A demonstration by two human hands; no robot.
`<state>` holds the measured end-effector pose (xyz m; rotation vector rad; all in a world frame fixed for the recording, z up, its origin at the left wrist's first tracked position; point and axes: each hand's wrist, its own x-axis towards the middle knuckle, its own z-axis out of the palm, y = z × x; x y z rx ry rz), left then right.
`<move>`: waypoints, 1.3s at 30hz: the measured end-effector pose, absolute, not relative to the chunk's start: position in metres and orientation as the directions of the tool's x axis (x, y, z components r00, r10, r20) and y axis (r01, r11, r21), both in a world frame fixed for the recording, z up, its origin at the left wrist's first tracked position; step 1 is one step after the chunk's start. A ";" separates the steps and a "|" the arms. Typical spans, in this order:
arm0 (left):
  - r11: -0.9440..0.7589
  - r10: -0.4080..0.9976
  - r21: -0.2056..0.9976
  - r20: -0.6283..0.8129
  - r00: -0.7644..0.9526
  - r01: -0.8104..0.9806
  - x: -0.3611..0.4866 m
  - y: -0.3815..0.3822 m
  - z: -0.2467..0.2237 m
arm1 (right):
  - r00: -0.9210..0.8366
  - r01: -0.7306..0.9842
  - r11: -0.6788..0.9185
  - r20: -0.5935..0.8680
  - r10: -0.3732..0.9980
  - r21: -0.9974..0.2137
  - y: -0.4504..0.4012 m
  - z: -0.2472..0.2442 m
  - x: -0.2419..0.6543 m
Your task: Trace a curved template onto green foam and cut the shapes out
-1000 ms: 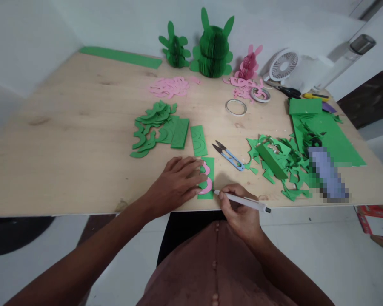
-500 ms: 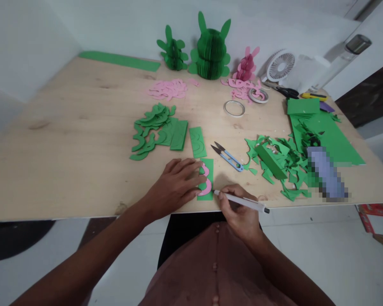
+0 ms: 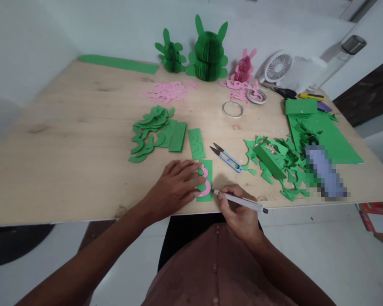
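Left hand [image 3: 175,185]: open and flat, with its fingers spread over a pink paper cutout with scalloped edges [image 3: 206,188], which lies on a green paper rectangle [image 3: 210,170] at the near edge of the pale wooden surface [image 3: 83,170]. Right hand [image 3: 242,216]: fingers closed around a slim white pen [image 3: 239,201], its dark tip at or just beside the rectangle's right edge. Contact with the paper cannot be confirmed.

Progress, as judged: early on this rectangle. Its outer edges are straight and uncut, and no drawn line can be made out on it. Just beyond lies a second green rectangle [image 3: 196,144], bearing a curved outline but not cut along it. Beside that, a green paper stack [image 3: 178,138] appears marked and is likewise uncut.

Finished cutting is evident in the heap of curved green pieces [image 3: 155,118] and the pile of pink curved pieces [image 3: 169,91]. Blue-handled thread snips [image 3: 230,160] lie unheld, near the green offcuts [image 3: 270,157]. At the back stand a large green pleated paper rabbit [image 3: 209,55], a smaller green paper figure [image 3: 171,53] and a pink paper rabbit [image 3: 243,68], all apparently assembled. The number of pieces left cannot be determined.
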<state>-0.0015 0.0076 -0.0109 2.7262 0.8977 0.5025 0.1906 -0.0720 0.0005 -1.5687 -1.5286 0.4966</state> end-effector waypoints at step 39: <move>-0.786 0.608 0.320 0.240 0.757 0.529 -0.001 0.008 -0.011 | 0.157 0.654 0.175 0.358 0.921 -0.736 -0.067 -0.001 0.190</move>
